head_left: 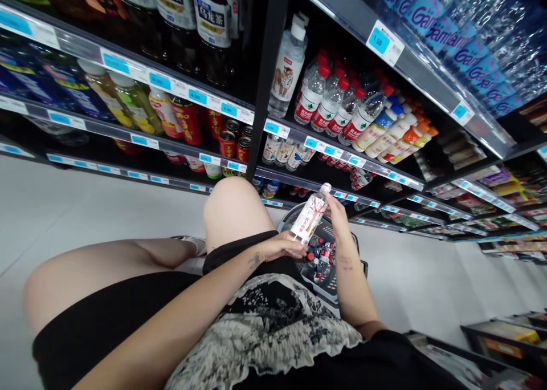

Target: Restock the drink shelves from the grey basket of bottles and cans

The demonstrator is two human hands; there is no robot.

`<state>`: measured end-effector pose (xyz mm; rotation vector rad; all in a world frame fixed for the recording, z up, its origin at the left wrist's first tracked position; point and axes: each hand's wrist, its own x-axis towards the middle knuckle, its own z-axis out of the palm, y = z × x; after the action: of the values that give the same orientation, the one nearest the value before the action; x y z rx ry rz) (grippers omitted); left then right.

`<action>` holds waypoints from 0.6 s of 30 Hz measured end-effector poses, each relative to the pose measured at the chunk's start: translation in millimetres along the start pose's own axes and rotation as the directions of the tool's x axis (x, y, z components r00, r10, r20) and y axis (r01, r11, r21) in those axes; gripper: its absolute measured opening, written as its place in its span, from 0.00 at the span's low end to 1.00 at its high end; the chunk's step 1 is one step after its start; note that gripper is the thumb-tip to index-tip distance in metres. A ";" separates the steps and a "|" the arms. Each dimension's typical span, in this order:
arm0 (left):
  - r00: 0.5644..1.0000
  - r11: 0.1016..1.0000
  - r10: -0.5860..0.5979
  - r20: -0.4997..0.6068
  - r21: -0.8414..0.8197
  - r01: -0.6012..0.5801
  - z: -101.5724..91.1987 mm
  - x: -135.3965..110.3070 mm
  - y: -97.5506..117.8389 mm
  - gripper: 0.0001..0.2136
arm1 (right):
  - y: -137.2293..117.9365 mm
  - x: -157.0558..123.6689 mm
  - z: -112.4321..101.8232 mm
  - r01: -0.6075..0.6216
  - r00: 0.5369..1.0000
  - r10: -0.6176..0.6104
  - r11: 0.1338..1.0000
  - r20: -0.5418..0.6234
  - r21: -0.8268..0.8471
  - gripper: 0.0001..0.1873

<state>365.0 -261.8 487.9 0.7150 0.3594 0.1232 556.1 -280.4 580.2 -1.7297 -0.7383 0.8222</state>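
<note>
I crouch in front of a drinks shelf. A small clear bottle (310,214) with a white and red label is held between both hands, tilted, cap up to the right. My left hand (285,245) wraps its lower end. My right hand (335,211) grips its upper part near the cap. Right beneath the bottle sits a dark shopping basket (358,260) with several red-capped bottles inside.
Black shelves (260,93) hold water bottles with red caps (331,102), tea bottles, red cans (233,142) and blue price tags. My bare knees (233,207) are raised in front of me. White floor lies left and right. Another low shelf (499,336) stands at the lower right.
</note>
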 end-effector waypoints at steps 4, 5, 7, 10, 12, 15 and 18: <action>0.998 0.998 -0.018 -0.065 -0.067 0.014 1.6 0.0 1.2 0.25 | 18.8 -6.5 4.5 -0.088 0.980 0.089 0.996 0.175 -0.016 0.38; 0.997 0.997 -0.022 -0.070 -0.070 0.018 1.7 -0.1 1.5 0.25 | 20.2 -8.8 5.6 -0.100 0.974 0.101 0.995 0.202 -0.015 0.40; 0.997 0.997 -0.032 -0.070 -0.067 0.027 1.9 -0.2 2.0 0.26 | 20.1 -12.3 7.6 -0.120 0.970 0.122 0.993 0.212 -0.021 0.42; 0.996 0.997 -0.040 -0.077 -0.064 0.035 2.0 0.6 2.4 0.27 | 17.3 -13.9 9.7 -0.146 0.974 0.145 0.989 0.175 -0.008 0.44; 0.996 0.997 -0.044 -0.077 -0.067 0.039 1.7 1.2 2.5 0.28 | 16.3 -13.6 10.4 -0.147 0.978 0.143 0.989 0.153 0.021 0.45; 0.996 0.996 -0.058 -0.074 -0.069 0.052 1.4 1.3 2.6 0.29 | 17.1 -13.7 10.8 -0.134 0.982 0.124 0.989 0.143 0.064 0.47; 0.994 0.996 -0.070 -0.082 -0.066 0.065 1.7 1.1 2.5 0.30 | 18.3 -15.2 10.5 -0.130 0.981 0.114 0.987 0.155 0.097 0.49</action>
<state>366.6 -260.7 490.4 0.6357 0.4576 0.1002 540.5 -291.9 563.0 -1.6429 -0.6790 1.0661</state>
